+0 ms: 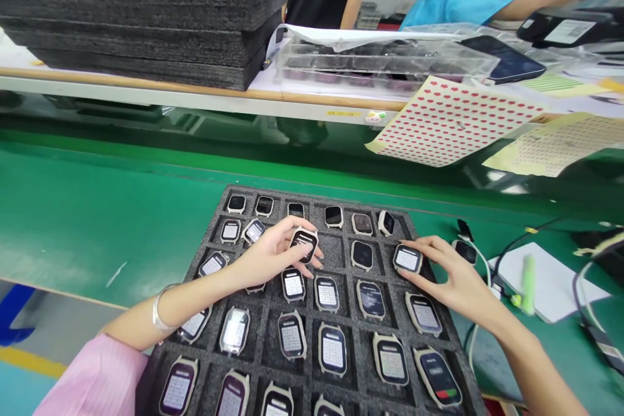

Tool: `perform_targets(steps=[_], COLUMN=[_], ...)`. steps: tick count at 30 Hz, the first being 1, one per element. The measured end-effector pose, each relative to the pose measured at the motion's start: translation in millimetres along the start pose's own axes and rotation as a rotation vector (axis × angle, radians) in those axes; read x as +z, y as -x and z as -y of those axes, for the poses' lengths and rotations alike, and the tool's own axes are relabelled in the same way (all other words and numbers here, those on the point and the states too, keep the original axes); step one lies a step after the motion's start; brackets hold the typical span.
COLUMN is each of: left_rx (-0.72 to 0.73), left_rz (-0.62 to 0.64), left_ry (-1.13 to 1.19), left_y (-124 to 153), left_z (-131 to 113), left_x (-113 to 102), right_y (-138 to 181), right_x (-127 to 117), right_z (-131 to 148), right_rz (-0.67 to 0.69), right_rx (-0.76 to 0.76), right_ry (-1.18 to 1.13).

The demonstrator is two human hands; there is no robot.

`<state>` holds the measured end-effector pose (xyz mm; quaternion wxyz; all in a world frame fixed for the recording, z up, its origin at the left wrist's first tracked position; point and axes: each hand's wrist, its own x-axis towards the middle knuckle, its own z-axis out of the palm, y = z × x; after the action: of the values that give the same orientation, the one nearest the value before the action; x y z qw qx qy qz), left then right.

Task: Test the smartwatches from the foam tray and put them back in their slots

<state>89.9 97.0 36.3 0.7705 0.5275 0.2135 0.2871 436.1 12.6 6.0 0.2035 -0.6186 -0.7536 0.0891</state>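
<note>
My left hand (287,244) grips a smartwatch body (303,246) without straps, its lit screen facing up and the thumb over the glass. Around another smartwatch body (407,259) at the right side of the tray, the thumb and fingers of my right hand (446,276) close on its edges. Both hands are above a dark grey foam tray (336,248) divided into square pockets. Several more watch bodies lie in those pockets, some with lit white screens like this watch (333,349), others with dark screens like this one (361,255). One watch (387,223) leans in its pocket.
Black foam sheets (146,19) are stacked on the shelf, beside clear plastic trays (380,62) and a phone (504,58). A red-dotted sticker sheet (448,120) hangs over the shelf edge. Cables (487,266), white paper (560,283) and a green marker (528,285) lie right. Two people are behind the shelf.
</note>
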Motion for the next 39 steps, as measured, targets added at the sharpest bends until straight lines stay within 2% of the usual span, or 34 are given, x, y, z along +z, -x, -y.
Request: perform_targets(steps=[7,12,15,19,24,30,35,39], left_rx=[-0.017,-0.002,0.001,-0.014,-0.027,0.015,0.064,0.042], left_rz=[-0.006,0.006,0.003,-0.006,-0.034,-0.034,-0.049,-0.036], left_ry=[-0.017,-0.020,-0.026,-0.056,-0.137,-0.108,-0.109,-0.161], left_y=[1,1,2,2,0,-2,-4,-3], left_z=[-1,-1,0,3,5,7,6,8], left_x=[1,0,1,0,-4,-4,-2,-4], right_y=[-2,-8,-17,-32,-41,-37,-35,-37], right_x=[-9,-16,-10,10,30,28,30,25], right_z=[4,25,42,64,79,79,77,82], right_rz=[0.105,0.022,0.068,0.153,0.112,0.096,0.052,0.037], right_rx=[-0.076,-0.146,-0.205,-0.253,-0.103,0.083,0.127,0.042], right_ry=[0.041,0.022,-0.010,0.017,0.101,0.146,0.031,-0.170])
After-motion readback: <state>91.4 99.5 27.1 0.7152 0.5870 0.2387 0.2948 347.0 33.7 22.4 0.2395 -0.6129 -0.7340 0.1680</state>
